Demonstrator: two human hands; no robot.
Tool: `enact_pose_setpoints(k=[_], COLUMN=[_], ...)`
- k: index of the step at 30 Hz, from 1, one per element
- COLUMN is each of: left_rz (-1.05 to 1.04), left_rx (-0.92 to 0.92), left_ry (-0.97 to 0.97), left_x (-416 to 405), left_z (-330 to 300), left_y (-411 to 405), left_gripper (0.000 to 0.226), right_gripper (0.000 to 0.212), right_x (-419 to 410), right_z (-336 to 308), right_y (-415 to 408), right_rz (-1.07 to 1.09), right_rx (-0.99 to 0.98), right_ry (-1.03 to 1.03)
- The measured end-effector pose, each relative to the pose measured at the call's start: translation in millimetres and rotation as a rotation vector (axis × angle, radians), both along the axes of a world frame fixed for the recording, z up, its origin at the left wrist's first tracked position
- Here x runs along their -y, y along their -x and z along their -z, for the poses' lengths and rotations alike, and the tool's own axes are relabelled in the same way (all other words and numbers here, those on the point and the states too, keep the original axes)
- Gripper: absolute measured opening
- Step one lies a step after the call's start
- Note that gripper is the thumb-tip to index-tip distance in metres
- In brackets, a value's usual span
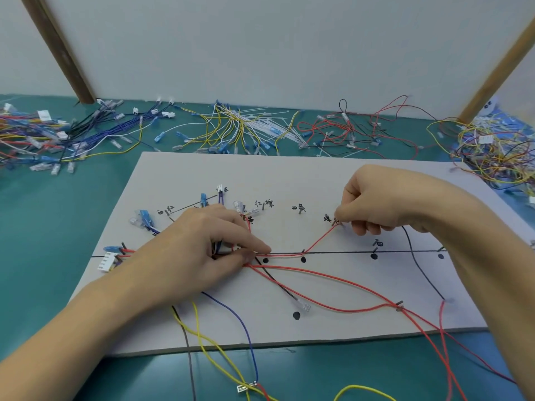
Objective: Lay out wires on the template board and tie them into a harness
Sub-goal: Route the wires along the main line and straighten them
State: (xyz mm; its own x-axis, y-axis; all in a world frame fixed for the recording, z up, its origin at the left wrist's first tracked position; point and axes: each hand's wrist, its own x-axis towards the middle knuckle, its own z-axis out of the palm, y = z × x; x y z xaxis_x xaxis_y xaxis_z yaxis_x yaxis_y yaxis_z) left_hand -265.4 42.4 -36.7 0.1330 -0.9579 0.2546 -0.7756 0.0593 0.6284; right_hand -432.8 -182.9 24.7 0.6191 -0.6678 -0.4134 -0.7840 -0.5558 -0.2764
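The white template board (318,180) lies on the green table, marked with a black line, dots, pins and handwritten labels. My left hand (199,247) rests on the board's left-middle and pinches a bundle of wires against the black line, index finger stretched along it. A red wire (318,240) runs from there past a pin and up to my right hand (373,198). My right hand pinches the red wire's end at a pin near a label. More red wires (333,280), a black wire with a clear terminal (304,306), and yellow (202,340) and blue (246,331) wires trail off the board's front.
Heaps of loose wires lie along the back of the table: blue and mixed (58,134) at left, yellow and white with cable ties (240,128) in the middle, red and black (347,125), and a tangle (498,149) at right. A white multi-pin connector (107,261) sits at the board's left edge.
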Motion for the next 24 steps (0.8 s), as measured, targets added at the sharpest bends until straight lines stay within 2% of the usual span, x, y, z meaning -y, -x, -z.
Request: enact_pose_setpoints(k=[6, 10, 13, 16, 19, 21, 24], left_rz=[0.001, -0.006, -0.011, -0.014, -0.015, -0.012, -0.011], left_rx=[-0.009, -0.015, -0.023, -0.034, -0.041, -0.045, -0.048], left_ry=[-0.013, -0.009, -0.007, -0.010, -0.020, -0.028, -0.027], left_x=[0.1, 0.5, 0.5, 0.6, 0.4, 0.0, -0.2], left_z=[-1.2, -2.6, -4.0, -4.8, -5.2, -5.0, -4.1], left_y=[0.8, 1.8, 2.8, 3.4, 3.2, 2.7, 1.8], left_gripper=[0.032, 0.031, 0.031, 0.031, 0.032, 0.033, 0.033], right_gripper=[0.025, 0.024, 0.026, 0.019, 0.023, 0.033, 0.022], right_x=[5.5, 5.9, -0.9, -18.3, -39.6, -51.7, -64.4], right_z=[10.9, 5.3, -0.5, 1.2, 6.5, 7.9, 9.4], right_y=[-0.7, -13.2, -23.2, -27.2, -18.5, -7.8, 12.9], right_rz=[0.064, 0.066, -0.011, -0.121, -0.160, -0.164, -0.117], right_rx=[0.061, 0.027, -0.054, -0.112, -0.030, 0.057, 0.165], right_ry=[-0.117, -0.171, -0.029, 0.265, 0.516, 0.517, 0.376])
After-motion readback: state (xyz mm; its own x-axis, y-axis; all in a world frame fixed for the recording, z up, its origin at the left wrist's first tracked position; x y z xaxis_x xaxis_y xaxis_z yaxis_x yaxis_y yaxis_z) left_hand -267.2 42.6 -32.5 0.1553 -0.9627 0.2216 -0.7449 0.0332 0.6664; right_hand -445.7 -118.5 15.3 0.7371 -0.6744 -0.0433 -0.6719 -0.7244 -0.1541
